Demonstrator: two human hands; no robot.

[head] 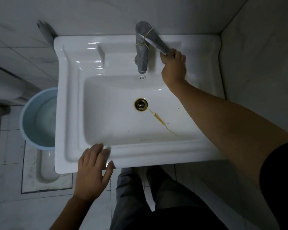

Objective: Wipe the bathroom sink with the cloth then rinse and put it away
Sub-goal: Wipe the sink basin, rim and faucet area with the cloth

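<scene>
My right hand (173,63) grips the tap lever (158,44) at the back of the sink (70,113); my left hand (93,170), fingers spread and relaxed, seems to touch its front rim, though blur hides contact.

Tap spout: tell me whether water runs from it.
No: no stream falls from the tap spout into the sink; the right hand grips its lever.

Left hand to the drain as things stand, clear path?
Probably yes. The left hand lies open at the front rim of the sink, with only bare basin between it and the drain. The right hand grips the faucet handle, its forearm passing right of the drain.
</scene>
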